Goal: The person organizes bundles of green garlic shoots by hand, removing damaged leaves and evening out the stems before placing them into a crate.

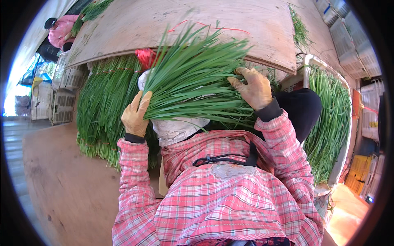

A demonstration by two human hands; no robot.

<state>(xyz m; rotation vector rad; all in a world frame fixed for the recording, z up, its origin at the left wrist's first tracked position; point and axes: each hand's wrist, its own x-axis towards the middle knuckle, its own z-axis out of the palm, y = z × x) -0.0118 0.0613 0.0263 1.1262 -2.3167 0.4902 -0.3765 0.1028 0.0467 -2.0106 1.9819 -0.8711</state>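
A large loose bunch of garlic chives (pixel 197 78), long flat green leaves, lies across my lap and fans out toward the upper right. My left hand (pixel 136 112), in a tan glove, is closed round the bunch's narrow left end, two fingers showing in front of the leaves. At the right side of the bunch is my right hand (pixel 254 87), gloved alike. Its thumb and forefinger stand apart against the leaf edges, and nothing shows gripped between them. A white cloth (pixel 180 130) covers my lap under the leaves.
A wooden board (pixel 221 24) spans the far side, with red string (pixel 230 29) on it. Tied chives (pixel 106 98) stand at the left. On the right, a white crate (pixel 349 88) holds more chives. A person in pink (pixel 63 30) works at the far left; crates (pixel 359 41) are stacked far right.
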